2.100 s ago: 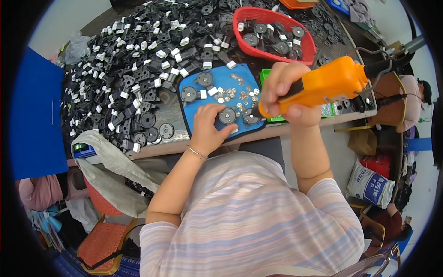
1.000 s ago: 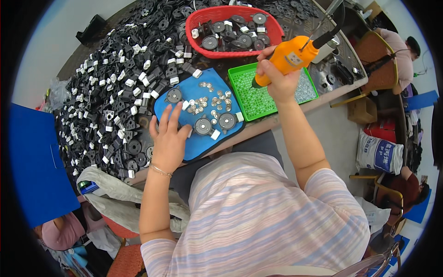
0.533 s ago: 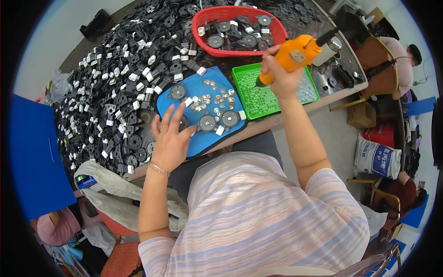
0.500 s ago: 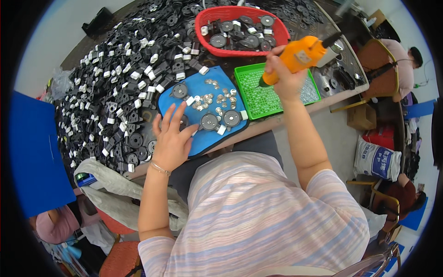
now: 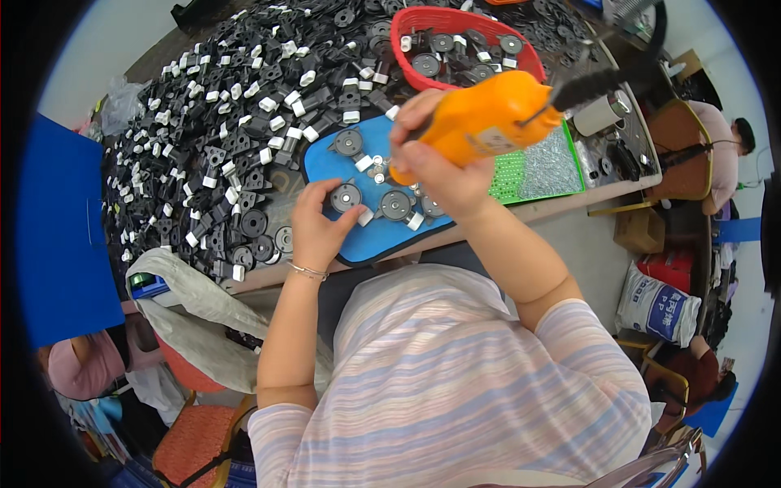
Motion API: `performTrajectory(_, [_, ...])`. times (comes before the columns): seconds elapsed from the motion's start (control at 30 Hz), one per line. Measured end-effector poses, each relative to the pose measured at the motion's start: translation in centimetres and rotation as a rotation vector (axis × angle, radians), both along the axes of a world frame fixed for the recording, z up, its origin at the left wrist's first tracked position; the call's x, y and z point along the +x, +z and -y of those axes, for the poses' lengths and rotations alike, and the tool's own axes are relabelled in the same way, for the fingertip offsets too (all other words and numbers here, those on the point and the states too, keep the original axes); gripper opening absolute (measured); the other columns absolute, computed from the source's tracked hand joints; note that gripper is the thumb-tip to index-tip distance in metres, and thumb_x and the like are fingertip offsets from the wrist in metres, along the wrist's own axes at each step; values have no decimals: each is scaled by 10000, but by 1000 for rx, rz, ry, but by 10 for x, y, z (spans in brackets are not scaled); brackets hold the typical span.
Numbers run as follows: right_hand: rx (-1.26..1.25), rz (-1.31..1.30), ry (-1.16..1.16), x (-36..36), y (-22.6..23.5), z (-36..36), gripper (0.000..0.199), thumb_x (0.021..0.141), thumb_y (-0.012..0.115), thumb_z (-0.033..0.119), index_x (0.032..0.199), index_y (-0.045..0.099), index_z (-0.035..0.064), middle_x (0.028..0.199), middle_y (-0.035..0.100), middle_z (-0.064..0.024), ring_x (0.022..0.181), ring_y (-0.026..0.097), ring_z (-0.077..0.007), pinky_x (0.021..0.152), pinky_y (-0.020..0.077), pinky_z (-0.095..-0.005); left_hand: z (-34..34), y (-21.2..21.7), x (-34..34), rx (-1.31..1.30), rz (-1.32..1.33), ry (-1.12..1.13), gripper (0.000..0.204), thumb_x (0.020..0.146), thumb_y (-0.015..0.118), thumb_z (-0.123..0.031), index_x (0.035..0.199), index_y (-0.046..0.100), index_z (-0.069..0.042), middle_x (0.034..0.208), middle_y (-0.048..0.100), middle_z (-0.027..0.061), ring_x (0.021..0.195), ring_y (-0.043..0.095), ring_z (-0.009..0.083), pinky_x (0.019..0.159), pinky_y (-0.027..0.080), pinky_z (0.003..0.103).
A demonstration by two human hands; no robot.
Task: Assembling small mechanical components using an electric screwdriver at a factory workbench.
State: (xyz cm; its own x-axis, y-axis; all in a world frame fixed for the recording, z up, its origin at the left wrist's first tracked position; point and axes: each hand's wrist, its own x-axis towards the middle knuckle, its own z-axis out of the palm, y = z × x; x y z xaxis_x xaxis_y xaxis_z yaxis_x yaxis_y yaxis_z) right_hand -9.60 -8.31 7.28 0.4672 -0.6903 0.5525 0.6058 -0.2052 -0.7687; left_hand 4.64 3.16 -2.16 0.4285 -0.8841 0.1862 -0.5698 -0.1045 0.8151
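A: Two hands now share the blue mat (image 5: 358, 236). The left hand (image 5: 317, 228) has slid in from nine o'clock, fingers pinching a black disc (image 5: 346, 197).
B: And the right hand (image 5: 443, 167)?
A: It has come back from the green tray (image 5: 541, 167) at three o'clock, fingers wrapped tight round the orange driver (image 5: 488, 122), tip down over the discs.
B: So fastening resumes. Beyond, at twelve: the red basket (image 5: 521, 57).

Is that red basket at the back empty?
No, the red basket holds several round black parts with white pieces, much like the ones lying on the blue mat in front of the person.
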Motion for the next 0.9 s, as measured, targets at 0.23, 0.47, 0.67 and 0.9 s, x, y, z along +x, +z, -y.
performTrajectory(0.23, [50, -7, 67, 41, -7, -6, 245, 761, 617, -37, 979, 511, 1, 889, 563, -97, 672, 573, -115, 581, 477, -221, 3, -6, 0, -34, -50, 0, 429, 580, 807, -110, 951, 610, -24, 919, 600, 103, 851, 565, 275, 742, 465, 333])
performTrajectory(0.47, [82, -86, 83, 48, -13, -7, 234, 756, 623, -33, 962, 517, 5, 870, 571, -88, 659, 570, -112, 565, 470, -229, 1, -10, -2, -91, -46, -14, 426, 582, 800, -107, 954, 606, -32, 920, 594, 95, 873, 542, 281, 771, 442, 345])
performTrajectory(0.67, [-160, -121, 97, 55, -13, -5, 260, 738, 626, -30, 967, 512, 11, 865, 561, -74, 756, 553, -130, 636, 462, -259, 3, -7, -1, -163, -21, -4, 408, 577, 802, -114, 919, 596, -30, 879, 576, 95, 852, 534, 287, 750, 434, 354])
performTrajectory(0.9, [150, -188, 287, 56, -10, -4, 269, 746, 651, 6, 979, 517, 16, 884, 572, -74, 710, 570, -114, 585, 468, -235, 6, -10, -2, -106, 102, -34, 310, 602, 747, -91, 862, 587, -39, 793, 551, 93, 775, 499, 289, 703, 411, 370])
